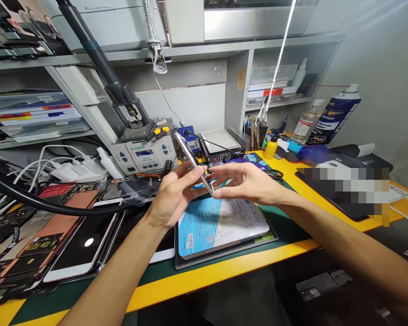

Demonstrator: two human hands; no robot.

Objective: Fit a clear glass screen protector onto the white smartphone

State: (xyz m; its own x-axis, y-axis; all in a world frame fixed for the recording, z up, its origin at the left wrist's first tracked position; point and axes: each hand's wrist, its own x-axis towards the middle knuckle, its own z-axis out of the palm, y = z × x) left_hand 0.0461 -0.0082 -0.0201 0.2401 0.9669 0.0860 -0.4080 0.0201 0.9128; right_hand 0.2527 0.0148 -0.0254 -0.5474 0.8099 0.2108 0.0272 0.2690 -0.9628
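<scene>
Both hands are meeting above the middle of the bench. The left hand (173, 194) is closing around the tool (192, 160), a slim silver rod, thumb and fingers wrapping its lower half. The rod is slanting up towards 11 o'clock, its top end showing in front of the station (144, 154). The right hand (250, 183) is coming in from 3 o'clock, fingers stretched out and mostly open, fingertips (215, 194) meeting the rod's low end. Whether they are pinching it or only touching it, I cannot tell.

Under the hands, at 6 o'clock, a blue sheet (221, 226) is lying on the mat (285, 226). The tool is hanging in the air above it, well off the surface. Phones (85, 240) are lying stacked at 8 o'clock, with a black hose (37, 201) sweeping across them. A spray can (333, 115) is standing well away at 2 o'clock, and a yellow bottle (270, 147) sits nearer at 1.

As I judge it, doing this well means the left hand is doing the holding, firm and low on the shaft, so the rod is not wobbling. The right should be working lightly with fingertips alone, staying right at the tip. Doing it over the sheet looks wise: anything small coming loose lands there and not among the phones.
</scene>
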